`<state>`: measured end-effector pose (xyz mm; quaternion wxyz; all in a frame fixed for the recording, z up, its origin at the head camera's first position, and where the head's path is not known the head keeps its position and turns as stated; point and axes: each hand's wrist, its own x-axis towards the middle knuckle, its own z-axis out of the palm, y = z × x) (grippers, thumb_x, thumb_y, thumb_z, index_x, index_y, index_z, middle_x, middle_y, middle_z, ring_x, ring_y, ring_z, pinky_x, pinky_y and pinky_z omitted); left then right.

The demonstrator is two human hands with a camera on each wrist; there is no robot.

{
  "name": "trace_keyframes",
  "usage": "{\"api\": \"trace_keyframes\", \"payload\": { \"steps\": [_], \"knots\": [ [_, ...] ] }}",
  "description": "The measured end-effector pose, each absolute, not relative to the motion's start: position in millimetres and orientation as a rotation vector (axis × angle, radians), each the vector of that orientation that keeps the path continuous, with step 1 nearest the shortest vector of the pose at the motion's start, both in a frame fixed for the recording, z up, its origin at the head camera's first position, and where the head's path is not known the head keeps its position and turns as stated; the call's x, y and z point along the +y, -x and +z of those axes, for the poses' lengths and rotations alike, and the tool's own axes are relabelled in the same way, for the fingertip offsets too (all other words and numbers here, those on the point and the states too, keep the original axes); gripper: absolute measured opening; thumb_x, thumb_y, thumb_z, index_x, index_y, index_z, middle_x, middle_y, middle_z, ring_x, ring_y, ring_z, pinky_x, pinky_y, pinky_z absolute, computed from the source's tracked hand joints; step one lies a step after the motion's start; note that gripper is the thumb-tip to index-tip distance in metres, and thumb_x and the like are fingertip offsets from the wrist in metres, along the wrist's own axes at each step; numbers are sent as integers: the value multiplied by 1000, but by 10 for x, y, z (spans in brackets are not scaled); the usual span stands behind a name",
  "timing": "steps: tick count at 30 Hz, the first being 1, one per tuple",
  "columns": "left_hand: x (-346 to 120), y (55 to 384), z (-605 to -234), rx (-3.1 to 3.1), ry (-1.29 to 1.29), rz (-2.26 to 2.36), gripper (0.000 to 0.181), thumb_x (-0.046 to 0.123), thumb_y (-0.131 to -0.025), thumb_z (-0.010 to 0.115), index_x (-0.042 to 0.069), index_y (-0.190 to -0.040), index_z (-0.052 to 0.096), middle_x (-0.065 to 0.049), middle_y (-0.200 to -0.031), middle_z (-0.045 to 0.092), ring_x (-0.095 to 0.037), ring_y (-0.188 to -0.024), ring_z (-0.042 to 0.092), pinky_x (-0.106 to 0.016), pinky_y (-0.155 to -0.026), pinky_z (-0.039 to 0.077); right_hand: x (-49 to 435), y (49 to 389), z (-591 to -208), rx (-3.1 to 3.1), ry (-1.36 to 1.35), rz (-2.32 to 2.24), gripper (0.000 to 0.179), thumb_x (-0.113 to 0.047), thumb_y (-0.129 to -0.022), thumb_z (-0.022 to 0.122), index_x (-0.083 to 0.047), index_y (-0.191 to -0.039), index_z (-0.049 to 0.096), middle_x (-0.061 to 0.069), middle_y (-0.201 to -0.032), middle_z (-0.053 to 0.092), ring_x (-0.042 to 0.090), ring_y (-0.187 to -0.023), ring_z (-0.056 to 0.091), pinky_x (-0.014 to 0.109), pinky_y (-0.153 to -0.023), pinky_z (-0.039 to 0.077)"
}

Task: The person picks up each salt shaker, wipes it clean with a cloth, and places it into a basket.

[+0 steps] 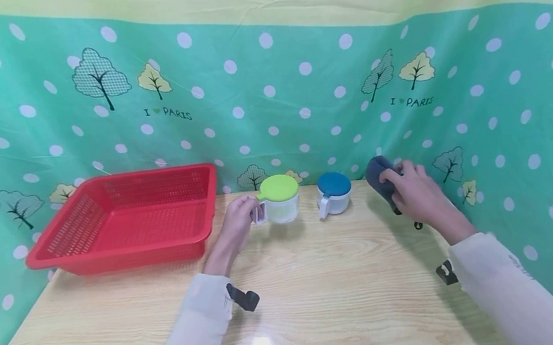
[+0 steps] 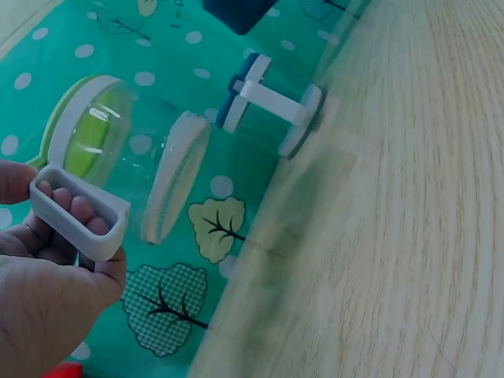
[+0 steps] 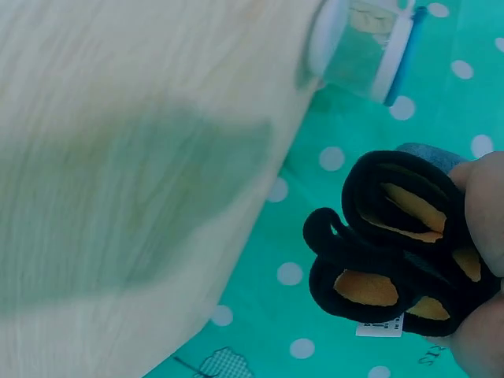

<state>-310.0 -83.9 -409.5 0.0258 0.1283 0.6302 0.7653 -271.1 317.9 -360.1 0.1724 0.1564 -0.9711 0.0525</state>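
My left hand [image 1: 240, 216] grips the white handle [image 2: 79, 213] of a clear jar with a green lid [image 1: 279, 198], which sits at the back of the wooden table [image 1: 327, 296]. A second clear jar with a blue lid [image 1: 334, 193] stands just to its right, and its white handle [image 2: 272, 102] faces left. My right hand [image 1: 410, 191] holds a folded dark blue-grey cloth [image 1: 380, 176] with a black edge and orange lining [image 3: 394, 252], lifted near the back right corner of the table.
A red plastic basket [image 1: 128, 218] sits at the back left of the table with nothing in it. A green polka-dot curtain [image 1: 296, 92] with tree prints closes off the back and both sides. A dark strap [image 1: 244, 298] is on each wrist.
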Motion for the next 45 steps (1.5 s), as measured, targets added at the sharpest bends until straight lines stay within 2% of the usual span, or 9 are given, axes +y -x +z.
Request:
{"api": "trace_keyframes", "payload": {
  "steps": [8,14,19,36,45],
  "knots": [
    [-853,3144,-4135,1841,-431,2396,22,1,-97,45,3,-77,53,-7,-82,52,-20,-80,49,-30,-78,42,2996,2710,-3539,-2747,-450,132,35,-2,-92,65,-12,-125,56,35,-127,46,54,-104,49,67,-80,50],
    [-844,3139,-4176,1824,-439,2395,20,2,-96,46,3,-77,53,-7,-81,53,-20,-79,49,-30,-77,42,2827,2725,-3534,-2747,-477,179,36,1,-91,67,-12,-123,59,33,-130,47,54,-110,48,68,-86,48],
    [-830,3140,-4197,1799,-455,2406,22,0,-95,46,3,-75,53,-7,-80,53,-20,-76,50,-29,-76,43,2703,2752,-3555,-2744,-525,179,35,-1,-91,67,-13,-123,61,30,-129,49,50,-108,50,65,-84,50],
    [-795,3075,-4045,1844,-485,2401,18,0,-94,47,2,-76,53,-7,-91,55,-19,-87,49,-27,-79,44,2231,2833,-3586,-2654,-666,218,35,0,-89,66,-16,-120,64,26,-127,54,47,-104,53,60,-80,52],
    [-754,3078,-4036,1876,-448,2415,16,-1,-90,46,2,-75,50,-8,-90,52,-21,-86,48,-30,-79,42,2025,2900,-3616,-2598,-729,227,35,0,-89,67,-18,-119,65,25,-127,56,45,-100,54,57,-80,52]
  ]
}}
